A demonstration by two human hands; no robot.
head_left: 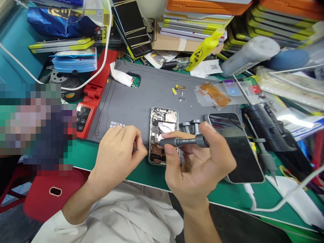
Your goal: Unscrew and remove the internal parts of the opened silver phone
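Note:
An opened phone (157,156) lies on the grey work mat (141,98), its circuit board and inner parts exposed. My right hand (199,165) grips a dark grey screwdriver (187,141) across the phone, with the handle's end near the raised index finger. The screwdriver's tip is hidden, so I cannot tell whether it touches the phone. Beside the phone's left edge is my left hand (117,152), closed with thumb and fingers pressed together; whatever it may hold is out of sight. More dark screwdriver ends (194,125) stand just right of the phone.
Small metal parts (181,88) lie on the mat behind the phone. A second phone (239,148), screen dark, rests at right with a white cable (250,194) near it. Red equipment (87,113) borders the mat's left side. Boxes (194,20) and bottles (250,55) crowd the back.

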